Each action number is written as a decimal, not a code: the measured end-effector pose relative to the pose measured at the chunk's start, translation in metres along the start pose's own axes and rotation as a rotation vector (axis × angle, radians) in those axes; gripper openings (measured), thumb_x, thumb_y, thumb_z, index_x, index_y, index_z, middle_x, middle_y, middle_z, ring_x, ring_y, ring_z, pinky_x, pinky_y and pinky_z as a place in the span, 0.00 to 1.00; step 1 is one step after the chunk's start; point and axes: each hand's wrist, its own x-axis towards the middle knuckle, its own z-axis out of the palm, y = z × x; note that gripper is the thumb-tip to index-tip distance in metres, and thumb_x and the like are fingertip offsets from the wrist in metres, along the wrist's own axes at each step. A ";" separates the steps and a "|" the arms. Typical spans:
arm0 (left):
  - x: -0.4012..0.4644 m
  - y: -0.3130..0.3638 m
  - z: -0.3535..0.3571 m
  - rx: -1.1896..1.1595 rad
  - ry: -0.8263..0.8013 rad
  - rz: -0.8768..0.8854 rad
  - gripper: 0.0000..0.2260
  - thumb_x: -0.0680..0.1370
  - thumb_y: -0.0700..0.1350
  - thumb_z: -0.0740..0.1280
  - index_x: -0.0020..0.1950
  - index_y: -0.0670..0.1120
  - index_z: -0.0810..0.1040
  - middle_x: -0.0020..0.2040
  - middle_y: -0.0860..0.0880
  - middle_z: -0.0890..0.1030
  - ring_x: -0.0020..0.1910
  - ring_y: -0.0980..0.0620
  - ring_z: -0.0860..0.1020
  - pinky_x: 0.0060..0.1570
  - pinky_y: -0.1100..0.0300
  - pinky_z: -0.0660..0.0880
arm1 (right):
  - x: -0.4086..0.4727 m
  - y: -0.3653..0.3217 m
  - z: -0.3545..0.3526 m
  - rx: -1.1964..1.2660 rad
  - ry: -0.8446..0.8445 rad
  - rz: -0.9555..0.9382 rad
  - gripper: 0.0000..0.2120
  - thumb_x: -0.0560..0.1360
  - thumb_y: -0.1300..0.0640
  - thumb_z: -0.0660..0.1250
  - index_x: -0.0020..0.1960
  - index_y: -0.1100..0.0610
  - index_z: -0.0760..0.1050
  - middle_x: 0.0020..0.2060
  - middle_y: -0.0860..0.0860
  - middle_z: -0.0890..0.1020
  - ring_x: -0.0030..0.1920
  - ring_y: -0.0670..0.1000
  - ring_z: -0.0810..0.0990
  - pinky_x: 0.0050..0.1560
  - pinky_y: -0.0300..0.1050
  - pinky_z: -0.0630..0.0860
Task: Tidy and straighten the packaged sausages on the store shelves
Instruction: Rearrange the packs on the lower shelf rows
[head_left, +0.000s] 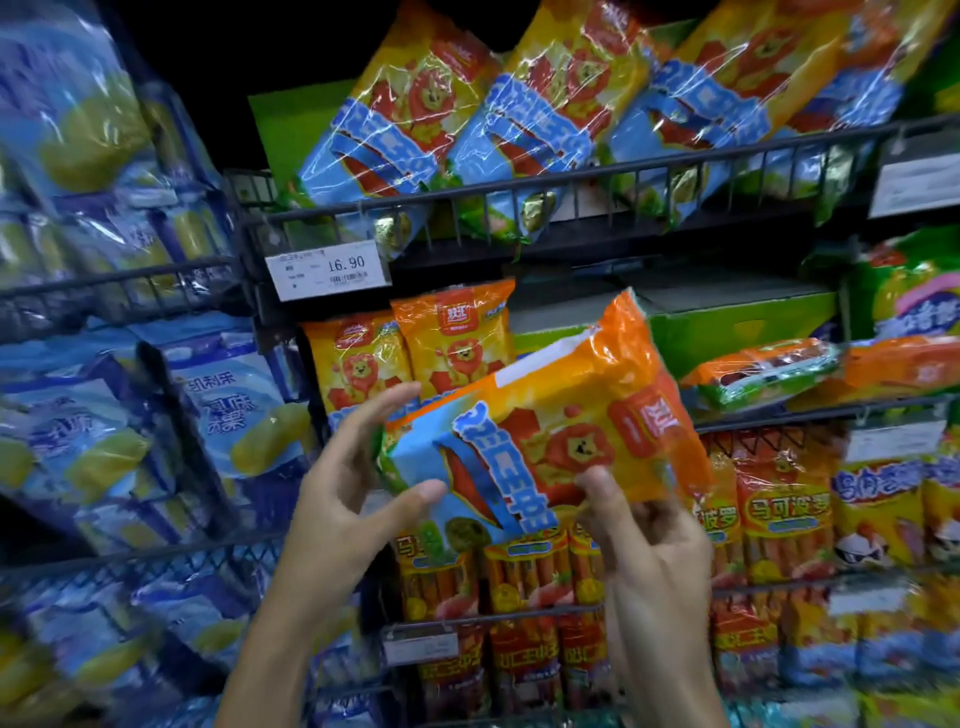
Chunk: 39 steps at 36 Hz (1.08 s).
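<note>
An orange and blue sausage pack with a lion picture (545, 431) is held tilted in front of the middle shelf. My left hand (353, 478) grips its lower left end, thumb on the front and fingers behind. My right hand (644, 540) pinches its bottom edge from below. Behind it two matching lion packs (405, 348) stand upright on the middle shelf. To the right, an orange and green pack (763, 371) lies flat on that shelf.
The top shelf holds three leaning lion packs (524, 109) behind a black wire rail (571, 179) with a 16.90 price tag (327, 270). A green carton (737, 322) sits at the back of the middle shelf. Red sausage packs (779, 499) fill lower shelves. Blue packs (208, 410) crowd the left rack.
</note>
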 end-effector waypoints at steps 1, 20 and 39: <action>0.003 0.002 -0.004 0.046 -0.079 -0.001 0.28 0.75 0.50 0.76 0.73 0.58 0.72 0.74 0.59 0.72 0.73 0.56 0.70 0.59 0.54 0.80 | 0.002 -0.002 -0.008 -0.068 0.030 -0.033 0.16 0.65 0.40 0.79 0.48 0.46 0.84 0.44 0.70 0.77 0.39 0.56 0.78 0.31 0.43 0.80; 0.054 0.037 0.002 0.373 -0.171 0.214 0.23 0.70 0.56 0.75 0.63 0.55 0.76 0.57 0.61 0.81 0.61 0.60 0.79 0.61 0.66 0.73 | 0.040 -0.096 -0.003 -0.578 -0.502 -0.649 0.14 0.70 0.57 0.76 0.44 0.40 0.76 0.38 0.28 0.81 0.43 0.31 0.81 0.44 0.27 0.76; 0.092 -0.007 0.073 0.210 0.024 0.116 0.14 0.72 0.44 0.79 0.52 0.44 0.77 0.45 0.51 0.82 0.43 0.55 0.82 0.45 0.54 0.80 | 0.138 -0.138 0.003 -1.119 -0.671 -0.509 0.12 0.64 0.50 0.81 0.44 0.39 0.82 0.45 0.38 0.87 0.47 0.40 0.85 0.55 0.47 0.82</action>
